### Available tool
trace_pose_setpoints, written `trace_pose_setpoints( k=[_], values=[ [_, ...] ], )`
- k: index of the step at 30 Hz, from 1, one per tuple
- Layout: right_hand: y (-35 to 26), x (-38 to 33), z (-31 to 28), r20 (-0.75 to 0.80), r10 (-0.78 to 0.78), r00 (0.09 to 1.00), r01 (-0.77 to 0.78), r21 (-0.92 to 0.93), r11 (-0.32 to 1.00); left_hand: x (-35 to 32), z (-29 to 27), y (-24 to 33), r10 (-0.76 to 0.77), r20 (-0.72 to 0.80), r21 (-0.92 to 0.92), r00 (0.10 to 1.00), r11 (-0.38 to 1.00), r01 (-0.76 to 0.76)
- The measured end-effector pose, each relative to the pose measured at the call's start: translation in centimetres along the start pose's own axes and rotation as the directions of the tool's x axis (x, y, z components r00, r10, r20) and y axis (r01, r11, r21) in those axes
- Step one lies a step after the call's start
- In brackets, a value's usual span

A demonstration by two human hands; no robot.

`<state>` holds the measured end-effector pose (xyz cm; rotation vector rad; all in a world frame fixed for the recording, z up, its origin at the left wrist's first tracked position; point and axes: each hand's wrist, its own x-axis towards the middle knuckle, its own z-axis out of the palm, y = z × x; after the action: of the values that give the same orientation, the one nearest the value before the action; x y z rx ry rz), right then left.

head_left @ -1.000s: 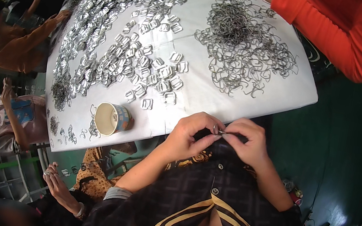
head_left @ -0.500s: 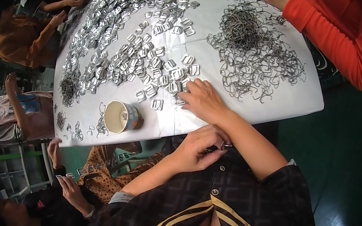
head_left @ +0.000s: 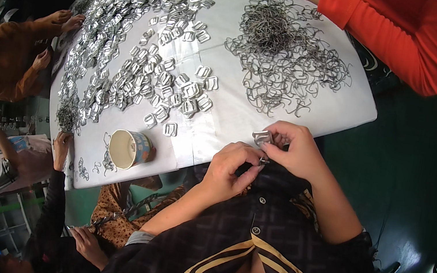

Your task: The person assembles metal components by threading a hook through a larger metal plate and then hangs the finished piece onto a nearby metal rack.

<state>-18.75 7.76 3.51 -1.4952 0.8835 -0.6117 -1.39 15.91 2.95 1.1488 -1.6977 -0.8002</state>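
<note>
Silver, shiny metal shows at your right hand (head_left: 299, 151): a flat, rounded-square metal buckle (head_left: 261, 136), pinched narrowly between thumb and fingers, so that most of its face sticks out toward your left, likely to leave that face free. Your left hand (head_left: 229, 170) sits just beside and lower, its thumb and forefinger nearly closed on a small, dark metal piece (head_left: 264, 161); its exact shape is too small to tell, and whether the curled fingers hide more you cannot tell from here. Both hands hang close to your body at the near edge of the white-covered table (head_left: 346, 109), perhaps because the pieces are small and need a close look.

Ahead to the left spreads a heap of silver, square metal buckles (head_left: 145, 74); ahead to the right, a tangle of dark, bent wire hooks (head_left: 269, 28). They lie well apart, presumably to keep the kinds separate. A pale-lined paper cup with a blue patterned wall (head_left: 145, 149) stands upright near the edge, left of your hands.
</note>
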Motion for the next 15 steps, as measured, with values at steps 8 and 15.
trace_pose_setpoints(
  k=[8, 15],
  values=[
    [-0.2, -2.2, -0.5, -0.008, -0.120, 0.993, 0.119, -0.104, 0.987, 0.0, 0.6, -0.7, -0.028, 0.036, 0.106, 0.999, 0.994, 0.024],
    [-0.6, -2.7, -0.3, -0.023, -0.220, 0.975, 0.212, -0.192, 0.958, -0.3, 0.8, -0.8, -0.066, 0.032, 0.136, 0.997, 0.989, 0.061]
  ],
)
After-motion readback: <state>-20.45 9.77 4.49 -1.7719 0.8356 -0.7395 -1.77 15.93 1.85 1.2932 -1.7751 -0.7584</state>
